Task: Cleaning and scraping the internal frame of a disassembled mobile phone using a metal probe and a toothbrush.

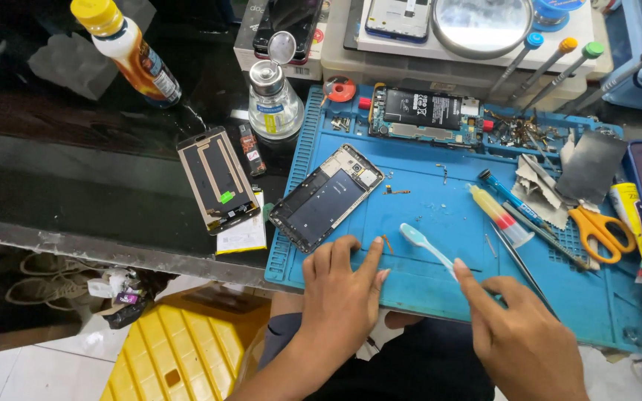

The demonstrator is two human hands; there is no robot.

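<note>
On the blue repair mat (425,215), the left hand (339,297) rests flat — fingers spread, gripping nothing — just below the phone frame (326,197). The right hand (518,334) pinches a light-blue toothbrush (426,247) — bristles near the mat's centre.

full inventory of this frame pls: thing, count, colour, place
work mat: 1, blue, on the dark bench
phone frame: 1, silver and dark, mat's left part
screen panel: 1, dark with tan edge, bench left of mat
open phone body: 1, black battery showing, mat's top edge
toothbrush: 1, light blue, mat front, at the right hand
dispenser bottle: 1, clear, metal top, left of the mat's top corner
drink bottle: 1, yellow cap, top left
syringe tube: 1, yellow and red, mat right
scissors: 1, orange handles, mat right
screwdrivers: 3, blue, orange, green caps, top right
crate: 1, yellow, floor
left hand: fingers on mat front
right hand: touching toothbrush handle
</note>
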